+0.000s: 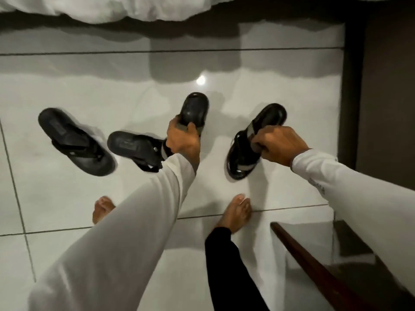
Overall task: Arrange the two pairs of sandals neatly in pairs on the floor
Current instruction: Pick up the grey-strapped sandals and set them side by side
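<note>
Currently each grip is closed on one strapped sandal: left hand (pixel 183 140) holds the left sandal (pixel 193 111), right hand (pixel 277 144) the right sandal (pixel 251 144), long axes converging toward the feet, well apart.

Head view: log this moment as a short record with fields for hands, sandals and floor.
left hand: grips grey-strapped sandal
right hand: grips matching sandal by its strap
loose sandals: far-left sandal and middle sandal lie on the floor, angled, not parallel
floor: glossy white tile
feet: bare, near the bottom of the view
pairing: not yet done
</note>
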`<state>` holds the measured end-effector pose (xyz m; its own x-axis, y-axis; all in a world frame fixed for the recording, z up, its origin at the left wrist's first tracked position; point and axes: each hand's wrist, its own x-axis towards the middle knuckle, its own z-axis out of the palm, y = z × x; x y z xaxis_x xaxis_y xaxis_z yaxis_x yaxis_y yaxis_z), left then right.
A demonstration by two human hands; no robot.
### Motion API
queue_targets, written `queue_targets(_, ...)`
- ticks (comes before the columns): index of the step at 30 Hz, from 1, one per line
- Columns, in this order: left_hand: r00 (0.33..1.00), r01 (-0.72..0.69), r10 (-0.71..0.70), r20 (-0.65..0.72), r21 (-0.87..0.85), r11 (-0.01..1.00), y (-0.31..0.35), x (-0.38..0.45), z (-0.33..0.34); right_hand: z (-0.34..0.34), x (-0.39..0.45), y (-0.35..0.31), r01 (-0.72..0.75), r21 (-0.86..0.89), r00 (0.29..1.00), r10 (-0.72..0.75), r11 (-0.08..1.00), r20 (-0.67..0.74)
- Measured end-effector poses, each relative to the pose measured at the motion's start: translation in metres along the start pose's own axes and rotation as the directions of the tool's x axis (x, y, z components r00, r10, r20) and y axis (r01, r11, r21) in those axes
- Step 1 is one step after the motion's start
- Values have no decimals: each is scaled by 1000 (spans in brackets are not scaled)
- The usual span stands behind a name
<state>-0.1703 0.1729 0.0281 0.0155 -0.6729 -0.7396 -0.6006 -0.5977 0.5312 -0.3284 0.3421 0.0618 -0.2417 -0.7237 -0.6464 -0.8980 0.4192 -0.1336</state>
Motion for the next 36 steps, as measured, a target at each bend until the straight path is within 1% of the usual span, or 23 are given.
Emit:
queue_targets(1,997,72,-74,-26,-50,996,2,-3,11,0,1,9,52,-54,999,-51,997,16)
queue_targets(3,977,210,-212,-4,-113,971,2,-5,32,7,4,23,87,-95,996,-87,992,4)
queue_targets(4,962,271,-265,57,-155,950,1,-5,41,10,5,29,72,-99,997,-73,992,-2)
queue_targets(5,947,317,-301,115,-160,935,0,-7,48,16,7,33,43,-89,999,-44,995,-1)
queue_targets(6,943,311,-293,158,-104,945,-5,-7,55,25,8,38,5,-71,1000,-5,997,4)
queue_targets(7,957,232,-233,171,25,972,-10,-7,57,33,8,40,-34,-50,999,34,998,10)
queue_targets(8,976,71,-113,184,223,972,-18,-4,61,45,8,44,-75,-30,997,76,997,17)
queue_targets(9,975,-110,11,222,440,891,-25,-3,64,57,8,49,-117,2,993,117,993,19)
queue_targets(10,949,-270,103,299,597,755,-28,0,63,66,6,52,-153,41,988,152,987,26)
queue_targets(11,917,-376,143,373,682,628,-33,3,64,78,5,55,-176,74,984,173,982,46)
queue_targets(12,894,-432,152,421,723,539,-38,9,68,90,6,58,-180,95,982,174,979,68)
queue_targets(13,881,-462,144,451,751,472,-44,16,71,101,8,60,-166,94,984,158,982,85)
queue_targets(15,859,-495,90,505,771,401,-53,31,80,119,13,63,-155,34,984,151,987,95)
queue_targets(17,838,-524,60,543,767,370,-61,40,87,132,18,63,-214,-17,974,215,977,70)
queue_targets(19,817,-563,96,568,751,346,-65,46,92,139,23,64,-308,20,951,307,951,44)
queue_targets(20,794,-598,114,598,731,330,-67,47,93,140,22,66,-352,46,936,350,935,44)
queue_targets(22,740,-660,116,663,680,320,-71,43,94,136,15,72,-395,88,918,392,914,53)
queue_targets(23,728,-668,103,678,668,328,-73,39,93,131,8,75,-399,101,917,395,912,57)
queue_targets(26,769,-620,110,630,692,369,-71,21,77,107,-17,76,-386,150,922,385,910,36)
queue_targets(27,780,-614,124,614,710,345,-70,16,66,97,-24,71,-385,185,921,389,904,16)
queue_targets(30,793,-608,173,584,770,194,-64,10,18,67,-38,48,-359,283,922,386,889,-42)
queue_targets(33,808,-580,226,543,801,149,-52,17,-37,38,-35,15,-335,400,915,396,853,-79)
queue_targets(36,804,-580,247,541,805,125,-37,33,-82,15,-13,-28,-302,510,915,394,805,-81)
